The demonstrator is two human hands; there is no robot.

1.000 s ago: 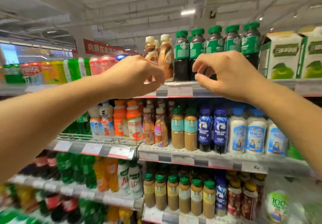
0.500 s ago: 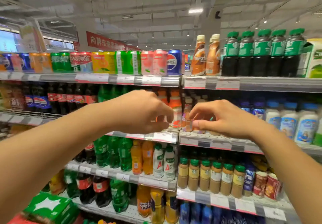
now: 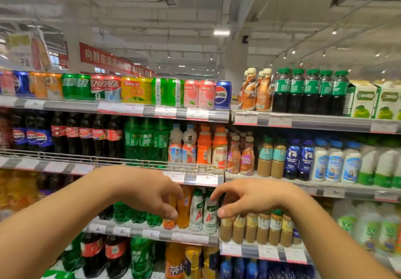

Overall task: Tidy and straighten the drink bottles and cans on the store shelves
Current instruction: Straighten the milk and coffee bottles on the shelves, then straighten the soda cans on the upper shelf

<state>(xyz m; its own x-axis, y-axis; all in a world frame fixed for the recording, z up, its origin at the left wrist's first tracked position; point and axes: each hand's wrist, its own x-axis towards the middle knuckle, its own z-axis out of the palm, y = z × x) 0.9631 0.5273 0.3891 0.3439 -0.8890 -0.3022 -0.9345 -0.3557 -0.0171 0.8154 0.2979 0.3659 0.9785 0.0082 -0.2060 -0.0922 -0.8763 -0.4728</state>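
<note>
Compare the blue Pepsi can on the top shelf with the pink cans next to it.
The Pepsi can is blue with a round red, white and blue logo; the pink cans carry a peach-like fruit print. The Pepsi can stands alone at the row's right end; the pink cans stand as a pair. All are upright, similar in height, at the shelf's front edge.

Both forearms bare, no sleeves (nor rings or watch) showing.

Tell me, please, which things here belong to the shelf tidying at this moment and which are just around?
In hand:
left hand
right hand
orange bottles
white AD bottles

Just around:
top-shelf cans
green-capped dark bottles
cola bottles
price-tag strips
</note>
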